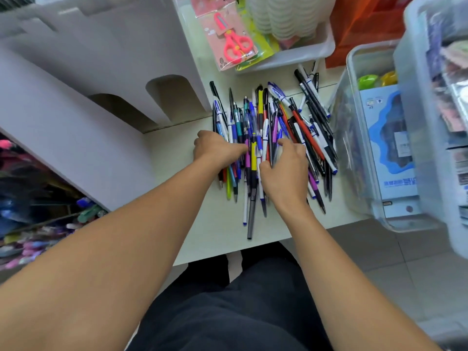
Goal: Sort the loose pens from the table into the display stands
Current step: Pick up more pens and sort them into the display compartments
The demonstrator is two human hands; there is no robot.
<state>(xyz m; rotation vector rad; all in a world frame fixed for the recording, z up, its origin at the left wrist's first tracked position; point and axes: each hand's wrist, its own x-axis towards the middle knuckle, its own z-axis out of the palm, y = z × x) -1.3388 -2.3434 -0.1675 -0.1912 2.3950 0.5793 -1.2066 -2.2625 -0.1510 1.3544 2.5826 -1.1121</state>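
A heap of loose pens (273,127) in many colours lies on the white table (177,153), most pointing toward or away from me. My left hand (215,150) lies on the heap's left side, fingers curled down round some pens there. My right hand (286,173) is on the middle of the heap, with a few pens pinched between thumb and curled fingers. The pale cardboard display stand (106,79), with arched openings, rises at the left just beyond the heap. Pens under both hands are hidden.
A white tray (298,54) holding packaged pink scissors (233,39) sits behind the heap. Clear plastic bins (367,138) crowd the right edge. Lower left, a rack of more pens (38,219) stands below the table. The table's front edge is close to my legs.
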